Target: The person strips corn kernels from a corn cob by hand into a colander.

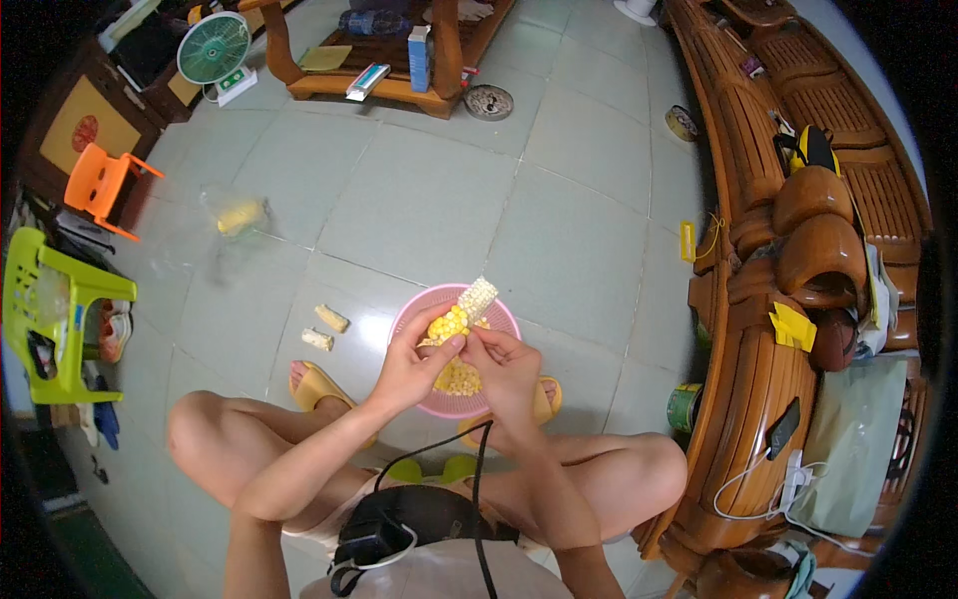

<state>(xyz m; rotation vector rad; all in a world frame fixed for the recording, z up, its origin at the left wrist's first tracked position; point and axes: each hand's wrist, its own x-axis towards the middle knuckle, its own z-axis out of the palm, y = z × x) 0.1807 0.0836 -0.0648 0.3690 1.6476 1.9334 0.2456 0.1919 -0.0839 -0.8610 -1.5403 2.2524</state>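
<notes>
A partly stripped corn cob (477, 298) is held over a pink plastic basket (405, 308). Its far end is bare and whitish, while yellow kernels remain at the near end. My left hand (414, 358) grips the kernelled part from the left. At the cob's right side, my right hand (503, 367) touches the kernels with thumb and fingertips pinched together; whether a loose kernel is between them is hidden. Loose yellow corn kernels (458, 379) lie in the basket. Two bare cob pieces, one upper (331, 318) and one lower (318, 339), rest on the floor left of the basket.
A clear plastic bag with yellow corn (241, 216) lies on the tiled floor at the left. Beyond it are an orange chair (97, 182) and a green plastic stool (71, 329). A wooden bench (737, 389) runs along the right. A round tin (489, 102) stands near a wooden table (447, 60).
</notes>
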